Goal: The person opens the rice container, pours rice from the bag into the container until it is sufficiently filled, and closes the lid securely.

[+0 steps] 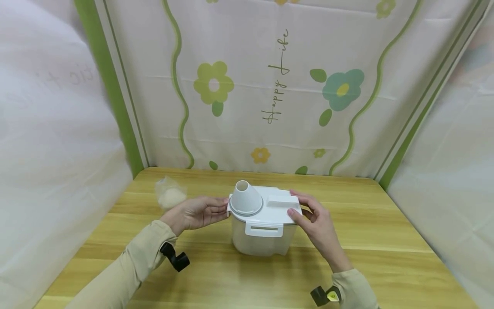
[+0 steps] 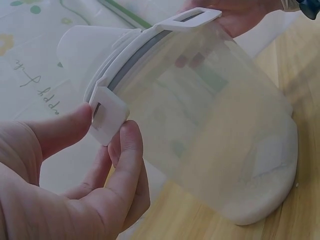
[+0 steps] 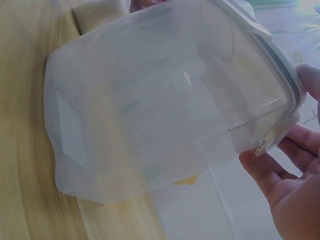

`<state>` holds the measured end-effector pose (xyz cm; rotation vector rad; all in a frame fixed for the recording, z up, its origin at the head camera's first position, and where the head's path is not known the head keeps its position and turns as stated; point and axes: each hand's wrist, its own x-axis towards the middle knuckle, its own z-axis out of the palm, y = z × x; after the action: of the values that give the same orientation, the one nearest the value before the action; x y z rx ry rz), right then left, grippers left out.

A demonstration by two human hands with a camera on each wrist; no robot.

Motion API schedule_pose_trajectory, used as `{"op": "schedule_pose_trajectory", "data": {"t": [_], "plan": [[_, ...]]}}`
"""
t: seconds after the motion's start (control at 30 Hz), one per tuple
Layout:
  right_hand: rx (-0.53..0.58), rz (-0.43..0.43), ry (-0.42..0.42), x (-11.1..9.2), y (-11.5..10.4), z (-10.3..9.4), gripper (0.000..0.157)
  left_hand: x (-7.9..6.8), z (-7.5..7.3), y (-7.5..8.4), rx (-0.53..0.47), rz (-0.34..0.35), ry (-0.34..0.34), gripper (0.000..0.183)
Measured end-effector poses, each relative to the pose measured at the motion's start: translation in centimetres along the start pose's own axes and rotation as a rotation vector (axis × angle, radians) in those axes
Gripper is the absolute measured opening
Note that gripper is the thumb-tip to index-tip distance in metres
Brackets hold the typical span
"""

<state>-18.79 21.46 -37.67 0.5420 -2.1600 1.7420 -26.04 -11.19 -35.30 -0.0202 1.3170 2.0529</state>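
Note:
A clear plastic storage container [image 1: 262, 245] stands upright on the table, with a white lid [image 1: 275, 215] on top. The lid carries a white cone-shaped spout [image 1: 246, 201] at its left and a raised handle [image 1: 283, 201] at its right. My left hand [image 1: 202, 212] pinches the left side latch [image 2: 110, 117] between thumb and fingers; that flap stands angled outward. At the opposite end, my right hand [image 1: 318, 221] grips the lid's edge, thumb on top and fingers at the right latch [image 3: 274, 136]. The front latch [image 1: 254, 234] hangs over the rim. Whatever lies at the container's bottom is unclear.
A clear bag [image 1: 171, 196] with pale contents lies on the wooden table [image 1: 366, 236], behind my left hand. Printed fabric [image 1: 247, 137] closes off the back, and white fabric hangs along both sides.

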Motion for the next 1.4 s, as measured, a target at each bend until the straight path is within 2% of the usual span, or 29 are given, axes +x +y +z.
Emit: {"op": "schedule_pose_trajectory", "data": {"t": [0.27, 0.73, 0.83, 0.97, 1.17, 1.4], "plan": [[-0.001, 0.006, 0.000, 0.0, 0.0, 0.0, 0.031, 0.0, 0.1, 0.1, 0.002, -0.006, -0.008, 0.034], [-0.003, 0.012, 0.005, -0.1, 0.3, 0.0, 0.031, 0.1, -0.3, -0.1, -0.031, -0.025, -0.026, 0.018], [0.000, 0.009, 0.005, 0.0, 0.3, 0.0, 0.031, 0.1, -0.2, 0.1, -0.026, -0.017, -0.013, 0.031], [0.007, 0.002, 0.007, 0.0, 0.3, -0.1, 0.031, 0.0, 0.3, 0.4, 0.029, 0.019, 0.019, 0.049], [0.013, 0.005, 0.004, 0.0, 0.2, -0.1, 0.031, -0.1, 0.9, 0.5, 0.082, 0.041, 0.065, 0.052], [0.042, 0.002, 0.001, -0.1, 0.2, 0.0, 0.033, -0.6, 1.1, 0.4, 0.145, 0.110, 0.117, 0.050]]}}
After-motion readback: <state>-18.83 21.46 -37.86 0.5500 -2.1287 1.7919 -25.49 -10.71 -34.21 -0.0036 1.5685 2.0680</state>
